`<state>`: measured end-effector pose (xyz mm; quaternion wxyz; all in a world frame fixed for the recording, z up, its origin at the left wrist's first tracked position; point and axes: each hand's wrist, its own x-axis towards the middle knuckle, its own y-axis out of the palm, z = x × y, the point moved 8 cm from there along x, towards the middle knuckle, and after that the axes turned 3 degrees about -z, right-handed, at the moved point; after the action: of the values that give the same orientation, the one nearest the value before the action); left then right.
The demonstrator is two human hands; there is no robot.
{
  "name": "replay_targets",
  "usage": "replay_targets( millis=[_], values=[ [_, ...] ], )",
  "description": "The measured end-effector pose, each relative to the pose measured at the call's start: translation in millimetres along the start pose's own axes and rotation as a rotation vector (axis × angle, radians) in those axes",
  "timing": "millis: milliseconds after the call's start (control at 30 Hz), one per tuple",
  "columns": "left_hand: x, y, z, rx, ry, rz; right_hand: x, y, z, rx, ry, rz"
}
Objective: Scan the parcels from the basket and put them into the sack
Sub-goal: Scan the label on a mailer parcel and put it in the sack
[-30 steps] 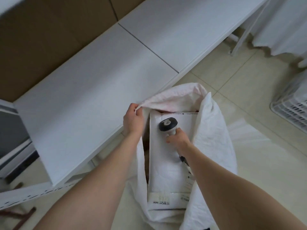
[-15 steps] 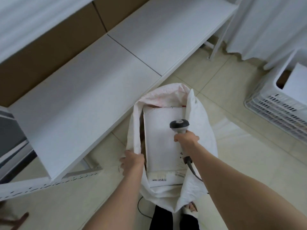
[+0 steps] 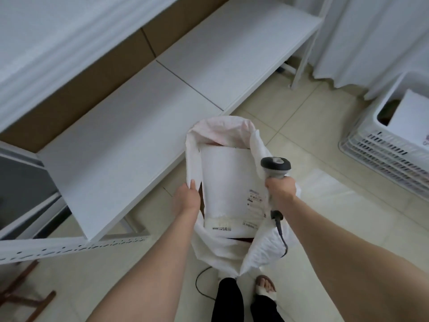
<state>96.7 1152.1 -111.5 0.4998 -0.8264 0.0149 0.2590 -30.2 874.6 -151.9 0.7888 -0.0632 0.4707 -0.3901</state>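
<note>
Holding the mouth wide is plainly the work of the left hand [image 3: 186, 199], whose thumb and fingers pinch the near left edge of the sack [image 3: 193, 156] and draw it outward, so that the limp woven cloth does not fold in over what lies inside. A flat white parcel [image 3: 228, 180] rests within the opening, lying lengthwise against the inner wall with its printed label turned up near the right edge. I judge it already scanned and dropped in, since neither hand touches it. The right hand [image 3: 281, 191] is clamped round the handle of the scanner [image 3: 275, 164], fingers curled fully about it, and sits just over the sack's right rim; whether it also catches the cloth I cannot tell. The grey head rises above the fist, and from this angle its window cannot be made out, so the tool looks carried rather than aimed. Its cable [image 3: 282, 238] trails down the outside of the sack toward the floor by the person's feet. Well apart to the right stands the white slatted basket [image 3: 376, 156], with a second parcel [image 3: 411, 117] showing above its rim; that is likely the next thing to fetch. The sack stands on the tiled floor just beside the low white shelf [image 3: 130, 140]. Letting go of the rim may let the mouth slump shut, which is reason enough for the left hand's pinch.
</note>
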Motion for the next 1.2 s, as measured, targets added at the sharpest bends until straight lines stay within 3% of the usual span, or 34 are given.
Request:
replay_targets(
  millis=[200,300,467,600,733,867,1033,1100,1200],
  values=[
    [-26.0,-77.6,-65.8,-0.142,0.117,-0.152,-52.7,-66.8,59.9,0.291,-0.123,-0.104],
    [-35.5,-95.0,-77.1,-0.165,0.115,-0.144,-69.2,-82.8,75.2,0.298,-0.161,-0.101],
    [-25.3,-144.5,-89.9,-0.201,0.172,-0.343,-78.1,-108.7,99.6,0.373,-0.193,-0.188],
    [-20.3,-119.9,-78.3,-0.006,0.139,-0.140,-76.8,-91.5,76.5,0.214,-0.127,-0.060],
    [-7.3,-121.0,-30.1,-0.012,0.072,-0.177,-68.4,-85.3,41.3,0.207,-0.076,-0.132],
    [-4.5,-87.5,1.6,0.139,0.034,-0.031,-68.3,-54.2,13.1,0.065,0.057,-0.015],
    [-0.5,-53.1,10.8,0.364,0.036,0.195,-100.2,0.2,0.1,0.082,0.150,0.376],
    [-0.4,-54.3,25.3,0.515,0.068,0.239,-108.6,14.0,2.8,0.198,0.189,0.494],
    [5.6,-53.5,45.0,0.558,0.056,0.272,-104.1,20.4,21.0,0.390,0.166,0.447]
  ],
)
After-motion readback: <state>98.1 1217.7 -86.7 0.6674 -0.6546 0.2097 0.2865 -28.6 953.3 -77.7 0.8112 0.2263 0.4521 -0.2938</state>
